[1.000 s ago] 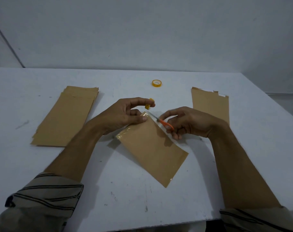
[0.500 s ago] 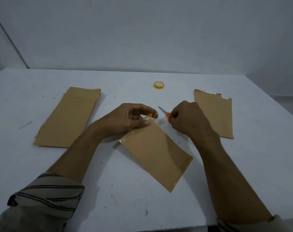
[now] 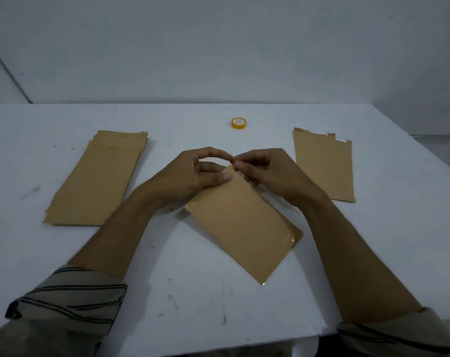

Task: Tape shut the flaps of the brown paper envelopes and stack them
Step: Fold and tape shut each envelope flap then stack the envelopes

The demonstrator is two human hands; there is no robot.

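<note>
Orange-handled scissors, in right hand (image 3: 267, 173) a second ago, now lying out of sight. Right hand coming across to join left hand (image 3: 193, 173) at top corner of flat brown paper envelope (image 3: 241, 222), lying slantwise mid white worktop (image 3: 218, 305). Left thumb pressing paper down, fingers curling behind edge; right fingertips pinching same corner. Cutting probably over, tape end being smoothed onto flap. Stacking not yet starting: pile of brown paper envelopes (image 3: 100, 176) waiting left, single torn-topped brown envelope (image 3: 324, 166) right, small yellow tape roll (image 3: 239, 123) sitting far back.

Bare workroom: scuffed white table (image 3: 193, 135) against plain grey wall (image 3: 218, 47).
</note>
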